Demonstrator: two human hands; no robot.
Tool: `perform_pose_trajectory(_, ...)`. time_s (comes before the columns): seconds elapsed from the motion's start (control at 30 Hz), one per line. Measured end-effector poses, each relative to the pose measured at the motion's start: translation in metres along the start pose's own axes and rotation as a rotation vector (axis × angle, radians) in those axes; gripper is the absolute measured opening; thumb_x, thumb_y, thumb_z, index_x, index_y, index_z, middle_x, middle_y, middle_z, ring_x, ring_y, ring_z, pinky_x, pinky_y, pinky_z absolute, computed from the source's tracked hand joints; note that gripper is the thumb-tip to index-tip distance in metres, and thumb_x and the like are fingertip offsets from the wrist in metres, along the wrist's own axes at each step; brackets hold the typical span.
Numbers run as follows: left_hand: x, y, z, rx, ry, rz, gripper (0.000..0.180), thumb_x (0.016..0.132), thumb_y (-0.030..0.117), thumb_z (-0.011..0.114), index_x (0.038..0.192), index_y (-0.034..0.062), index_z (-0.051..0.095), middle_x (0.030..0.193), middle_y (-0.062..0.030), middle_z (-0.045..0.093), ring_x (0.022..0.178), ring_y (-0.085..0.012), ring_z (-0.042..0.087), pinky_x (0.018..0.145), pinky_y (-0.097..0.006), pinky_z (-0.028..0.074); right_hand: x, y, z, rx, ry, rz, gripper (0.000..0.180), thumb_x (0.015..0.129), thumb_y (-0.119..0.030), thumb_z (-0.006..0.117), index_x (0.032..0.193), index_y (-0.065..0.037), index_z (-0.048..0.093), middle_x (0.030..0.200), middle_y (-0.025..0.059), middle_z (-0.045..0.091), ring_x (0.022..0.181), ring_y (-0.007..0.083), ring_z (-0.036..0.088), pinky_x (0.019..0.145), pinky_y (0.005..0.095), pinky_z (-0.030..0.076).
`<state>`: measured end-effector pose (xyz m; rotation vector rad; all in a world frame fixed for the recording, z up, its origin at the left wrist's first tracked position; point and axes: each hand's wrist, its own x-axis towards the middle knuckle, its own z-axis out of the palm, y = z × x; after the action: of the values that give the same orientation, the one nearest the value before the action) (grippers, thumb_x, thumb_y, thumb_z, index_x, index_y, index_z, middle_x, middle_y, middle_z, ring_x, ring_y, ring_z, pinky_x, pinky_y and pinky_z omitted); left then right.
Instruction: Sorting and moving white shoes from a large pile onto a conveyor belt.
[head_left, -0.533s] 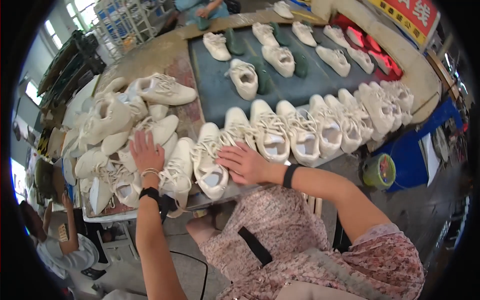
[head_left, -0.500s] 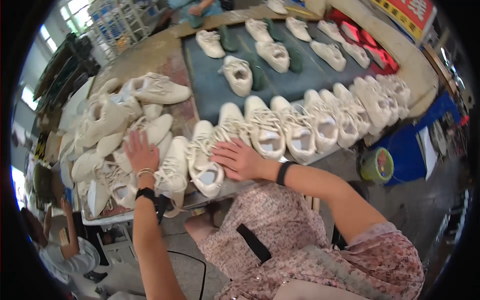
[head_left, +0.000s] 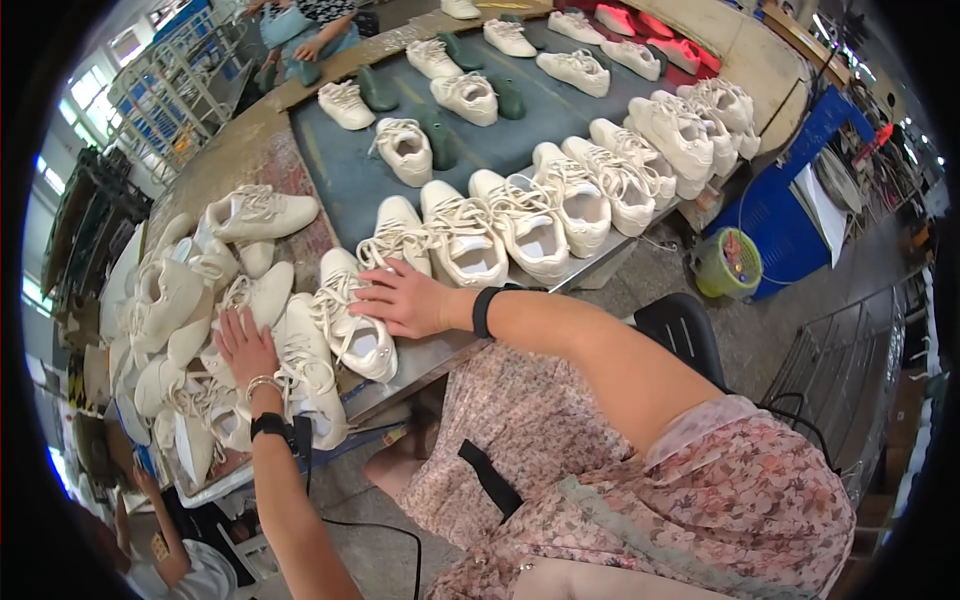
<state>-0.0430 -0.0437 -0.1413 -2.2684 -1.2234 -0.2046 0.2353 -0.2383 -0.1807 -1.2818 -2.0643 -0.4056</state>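
My left hand [head_left: 245,347] lies with fingers spread on cream sneakers at the right side of a heaped pile [head_left: 165,300]. Beside it stands a laced sneaker [head_left: 305,365] at the table's near edge. My right hand [head_left: 405,300] rests with fingers stretched over a cream sneaker [head_left: 350,320] in the front row, touching its laces and collar. Part of the sneaker behind [head_left: 395,235] is covered by that hand. Farther right, more laced cream sneakers [head_left: 535,225] stand side by side along the edge, toes pointing away. Neither hand grips a shoe.
A dark conveyor belt [head_left: 335,180] carries cream sneakers and dark green shoe-shaped pieces [head_left: 378,88]. Red light falls on its far end. At the right are a blue bin [head_left: 790,230], a green bucket [head_left: 725,265] and a black stool [head_left: 685,335]. Other people sit at far left and lower left.
The view has swung right, so the table and shoes appear shifted left. Both hands stay on about the same shoes, fingers still spread.
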Motion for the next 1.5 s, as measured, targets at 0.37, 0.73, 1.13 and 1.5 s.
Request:
perform_pose_trajectory(0.37, -0.005, -0.009, 0.007, 0.018, 0.069, -0.004, 0.048, 0.094, 0.036, 0.048, 0.137, 0.0152, 0.044, 0.147, -0.0059, 0.037, 0.141, -0.0209, 0.024, 0.117, -0.042, 0.013, 0.016, 0.01, -0.005, 0.068, -0.144, -0.054, 0.059, 0.078, -0.025, 0.064, 0.134, -0.019, 0.046, 0.129, 0.0071, 0.051, 0.123, 0.0283, 0.044, 0.102, 0.0551, 0.029)
perform_pose_trajectory(0.73, -0.027, -0.017, 0.012, -0.051, 0.172, -0.002, 0.049, 0.091, 0.03, 0.052, 0.136, 0.0115, 0.046, 0.147, -0.0095, 0.037, 0.14, -0.0268, 0.026, 0.116, -0.046, 0.014, 0.07, 0.113, -0.088, 0.189, -0.018, 0.074, 0.019, 0.075, -0.023, 0.062, 0.09, -0.013, 0.071, 0.1, 0.0066, 0.063, 0.099, 0.027, 0.058, 0.082, 0.0374, 0.049)
perform_pose_trajectory(1.13, -0.021, 0.01, -0.014, -0.046, 0.102, -0.038, 0.046, 0.083, 0.023, 0.055, 0.126, 0.007, 0.051, 0.14, -0.0166, 0.042, 0.135, -0.0377, 0.032, 0.111, -0.059, 0.017, -0.028, 0.426, -0.089, -0.323, -0.514, 1.16, 0.062, 0.073, -0.018, 0.069, 0.131, -0.021, 0.048, 0.143, 0.0008, 0.035, 0.121, 0.0383, 0.045, 0.097, 0.0453, 0.046)
perform_pose_trajectory(1.5, -0.012, -0.001, -0.003, -0.033, 0.072, -0.046, 0.053, 0.079, 0.023, 0.061, 0.13, 0.011, 0.049, 0.141, -0.0151, 0.041, 0.135, -0.0372, 0.031, 0.109, -0.06, 0.015, -0.051, 0.458, -0.059, -0.749, -0.619, 0.888, 0.04, 0.073, -0.024, 0.077, 0.105, -0.007, 0.06, 0.107, 0.0105, 0.061, 0.099, 0.0336, 0.058, 0.079, 0.0413, 0.053)
